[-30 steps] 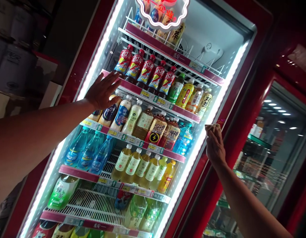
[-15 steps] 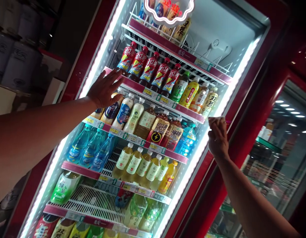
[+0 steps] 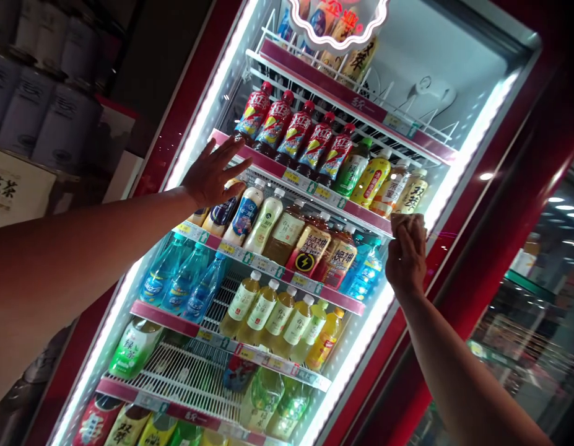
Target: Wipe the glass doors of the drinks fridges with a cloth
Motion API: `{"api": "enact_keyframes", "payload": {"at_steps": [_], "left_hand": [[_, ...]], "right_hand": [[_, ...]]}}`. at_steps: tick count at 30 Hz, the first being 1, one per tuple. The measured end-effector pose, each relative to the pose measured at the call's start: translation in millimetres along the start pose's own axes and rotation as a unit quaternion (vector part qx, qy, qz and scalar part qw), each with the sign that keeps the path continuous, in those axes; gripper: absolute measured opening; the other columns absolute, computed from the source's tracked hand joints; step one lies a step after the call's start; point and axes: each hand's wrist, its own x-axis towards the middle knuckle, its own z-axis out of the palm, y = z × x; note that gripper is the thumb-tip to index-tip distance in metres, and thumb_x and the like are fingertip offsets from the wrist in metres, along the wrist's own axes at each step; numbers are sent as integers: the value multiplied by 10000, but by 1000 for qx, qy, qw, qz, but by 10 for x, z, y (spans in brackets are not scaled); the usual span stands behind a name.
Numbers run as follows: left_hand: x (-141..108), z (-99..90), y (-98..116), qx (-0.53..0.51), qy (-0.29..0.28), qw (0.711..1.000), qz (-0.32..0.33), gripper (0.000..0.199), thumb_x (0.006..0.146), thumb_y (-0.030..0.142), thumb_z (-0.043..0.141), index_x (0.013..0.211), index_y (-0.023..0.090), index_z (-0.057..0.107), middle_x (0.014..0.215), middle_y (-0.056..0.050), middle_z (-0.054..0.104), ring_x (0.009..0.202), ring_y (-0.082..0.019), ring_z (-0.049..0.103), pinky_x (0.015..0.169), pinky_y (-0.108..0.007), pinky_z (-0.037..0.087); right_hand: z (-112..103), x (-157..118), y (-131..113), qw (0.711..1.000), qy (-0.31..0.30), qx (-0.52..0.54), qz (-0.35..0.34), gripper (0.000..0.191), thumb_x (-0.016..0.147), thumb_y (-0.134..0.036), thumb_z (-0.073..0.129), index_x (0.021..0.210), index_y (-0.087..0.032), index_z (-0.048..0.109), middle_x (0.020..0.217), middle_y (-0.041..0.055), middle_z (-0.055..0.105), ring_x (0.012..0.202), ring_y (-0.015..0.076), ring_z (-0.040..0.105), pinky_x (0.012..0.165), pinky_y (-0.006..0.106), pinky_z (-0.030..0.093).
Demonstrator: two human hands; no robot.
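The folded cloth (image 3: 408, 220) lies at the fingertips of my right hand (image 3: 406, 254), by the right-hand light strip (image 3: 475, 148) of the drinks cooler (image 3: 187, 93). My right hand is much the nearer; from my left hand (image 3: 211, 174) the cloth is well off to the right. Its longer edge runs across my fingers, while the cooler's long axis leans, top toward the right. The cloth looks tan, small and flattened, though in this dim light I can't make out its weave. My right fingers are drawn together over it. My left hand is spread wide and has hold of nothing, its fingers in front of the shelf edge below the red-capped bottles (image 3: 293, 133); whether it touches the glass I cannot tell.
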Motion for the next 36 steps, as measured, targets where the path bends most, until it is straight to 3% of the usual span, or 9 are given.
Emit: {"api": "enact_keyframes", "payload": {"at_steps": [2, 6, 9, 12, 15, 21, 27, 32, 36], "left_hand": [[-7, -3, -10, 6, -5, 1000, 7, 689, 1023, 635, 274, 1563, 241, 443, 1760, -45, 120, 1628, -269, 86, 1309, -584, 44], [-23, -20, -34, 16, -23, 999, 27, 684, 1024, 604, 323, 1579, 219, 430, 1759, -97, 89, 1629, -295, 49, 1308, -579, 15], [-40, -42, -42, 22, -38, 998, 43, 677, 1023, 589, 368, 1583, 215, 431, 1756, -123, 72, 1626, -315, 20, 1305, -588, 5], [-60, -61, -42, 26, -45, 997, 54, 664, 1027, 585, 378, 1582, 226, 437, 1756, -120, 54, 1625, -317, -2, 1304, -594, 4], [-74, -70, -42, 20, -55, 996, 62, 684, 1022, 604, 372, 1597, 234, 411, 1757, -106, 37, 1622, -321, -35, 1301, -611, -14], [-70, -77, -42, -5, -64, 996, 68, 729, 1016, 622, 387, 1630, 232, 341, 1751, -99, 14, 1620, -325, -65, 1291, -639, -44], [-71, -48, -48, -53, -46, 995, 71, 787, 959, 632, 498, 1608, 208, 360, 1739, -139, 92, 1615, -381, 55, 1263, -700, -5], [-77, -17, -53, -50, -35, 995, 76, 769, 964, 622, 507, 1592, 191, 393, 1727, -167, 137, 1612, -376, 72, 1284, -662, 26], [-99, -7, -60, -52, -32, 996, 69, 728, 964, 613, 543, 1556, 200, 446, 1716, -150, 207, 1609, -338, 140, 1302, -630, 73]], "right_hand": [[102, 0, -230, 1000, 3, 1, -9, 535, 1040, -365, 491, 1568, -287, 463, 1696, 91, 333, 1593, 339, 242, 1263, 650, 273], [227, -140, -750, 991, -88, 30, -95, 572, 1022, -332, 539, 1582, -342, 424, 1688, 39, 363, 1599, 321, 224, 1266, 641, 286], [272, 14, -810, 990, -97, 31, -93, 498, 1030, -299, 507, 1527, -331, 510, 1667, 30, 405, 1586, 300, 275, 1266, 605, 314], [369, 277, -801, 998, -36, 26, -42, 466, 1045, -314, 454, 1500, -292, 554, 1675, 48, 386, 1586, 313, 281, 1269, 629, 300], [499, 327, -1053, 1000, 5, 17, -25, 511, 1042, -329, 462, 1551, -296, 490, 1686, 54, 359, 1592, 335, 258, 1264, 671, 278], [598, 268, -1562, 990, -100, 26, -100, 562, 1032, -309, 497, 1588, -326, 424, 1686, 30, 365, 1605, 303, 216, 1277, 607, 293], [792, 592, -1630, 999, 4, 23, -29, 499, 1041, -330, 447, 1527, -249, 527, 1675, 93, 378, 1593, 312, 262, 1268, 637, 279], [855, 436, -2108, 989, -94, 23, -113, 497, 1038, -355, 476, 1529, -292, 515, 1639, 60, 451, 1599, 294, 246, 1256, 585, 321], [902, 607, -2124, 988, -90, 1, -126, 486, 1049, -322, 451, 1529, -290, 517, 1638, 59, 454, 1587, 276, 285, 1264, 546, 317]]}}
